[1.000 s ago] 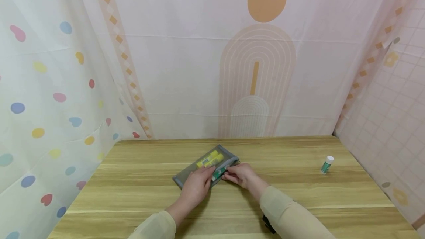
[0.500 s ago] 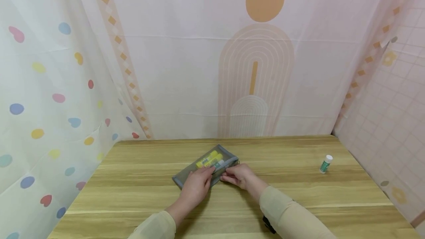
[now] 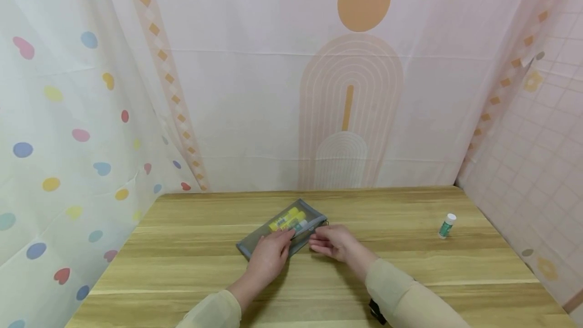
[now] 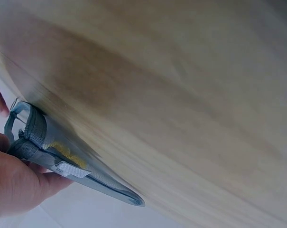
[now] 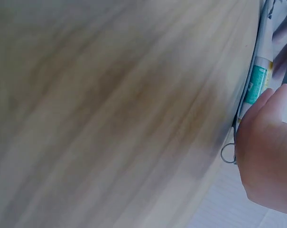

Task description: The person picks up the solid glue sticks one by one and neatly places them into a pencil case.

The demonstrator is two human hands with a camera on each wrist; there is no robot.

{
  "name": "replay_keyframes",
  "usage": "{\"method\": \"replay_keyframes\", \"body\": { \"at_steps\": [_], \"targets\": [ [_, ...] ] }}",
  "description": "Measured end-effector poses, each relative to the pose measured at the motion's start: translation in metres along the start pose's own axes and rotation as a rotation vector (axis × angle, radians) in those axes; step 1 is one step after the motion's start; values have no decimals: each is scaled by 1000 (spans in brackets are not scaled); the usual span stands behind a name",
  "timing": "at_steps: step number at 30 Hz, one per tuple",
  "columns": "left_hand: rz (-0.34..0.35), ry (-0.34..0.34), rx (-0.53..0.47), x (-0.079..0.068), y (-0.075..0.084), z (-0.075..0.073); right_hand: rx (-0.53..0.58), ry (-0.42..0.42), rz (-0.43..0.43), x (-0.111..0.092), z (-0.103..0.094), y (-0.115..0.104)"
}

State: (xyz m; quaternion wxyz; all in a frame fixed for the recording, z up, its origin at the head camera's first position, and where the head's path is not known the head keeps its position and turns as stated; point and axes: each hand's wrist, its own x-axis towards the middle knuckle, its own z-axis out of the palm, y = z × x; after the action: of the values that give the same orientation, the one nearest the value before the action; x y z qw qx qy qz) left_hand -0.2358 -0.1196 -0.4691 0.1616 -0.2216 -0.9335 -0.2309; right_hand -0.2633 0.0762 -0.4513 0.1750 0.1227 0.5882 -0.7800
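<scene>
A grey mesh zipper pouch (image 3: pixel 252 241) lies slanted on the wooden table. Through its mesh show two yellow glue sticks (image 3: pixel 283 218) and a green-and-white glue stick (image 3: pixel 299 226). With thumb and fingers, my left hand (image 3: pixel 269 258) pinches the near rim of the pouch's opening; the left wrist view shows that rim lifted. My right hand (image 3: pixel 334 243) is at the pouch's right end, fingers loosely bent and holding nothing. In the right wrist view, its fingertips are beside the green glue stick (image 5: pixel 255 84) at the opening.
Another green glue stick (image 3: pixel 447 227) with a white cap stands on the right of the wooden table (image 3: pixel 387 206). A small metal ring (image 5: pixel 228 153) hangs at the pouch's corner. Patterned cloths (image 3: pixel 246 115) hang behind and at both sides.
The green glue stick has gone from on top of the pouch's near edge to inside, beside the yellow ones. My right hand has let go and drawn slightly right. The left hand stays put.
</scene>
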Motion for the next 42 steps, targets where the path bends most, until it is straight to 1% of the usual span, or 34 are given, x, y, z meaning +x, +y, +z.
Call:
{"method": "replay_keyframes", "body": {
  "at_steps": [6,10,16,23,29,37,42],
  "targets": [
    [-6,2,3,0,0,1,-58,18,-23,-4,-4,-2],
    [1,9,10,0,0,1,-75,27,-38,-7,-7,-1],
    [12,20,18,0,0,2,-99,13,-57,-12,-11,-4],
    [10,18,13,0,-1,2,-143,-4,-84,-16,-14,-7],
    [5,11,8,0,-1,2,-189,1,-127,-20,-19,-8],
    [0,6,12,0,-1,2,-207,6,-184,-23,-26,-10],
    [-1,8,13,0,-1,2,-271,4,-227,-26,-29,-10]
  ]
}}
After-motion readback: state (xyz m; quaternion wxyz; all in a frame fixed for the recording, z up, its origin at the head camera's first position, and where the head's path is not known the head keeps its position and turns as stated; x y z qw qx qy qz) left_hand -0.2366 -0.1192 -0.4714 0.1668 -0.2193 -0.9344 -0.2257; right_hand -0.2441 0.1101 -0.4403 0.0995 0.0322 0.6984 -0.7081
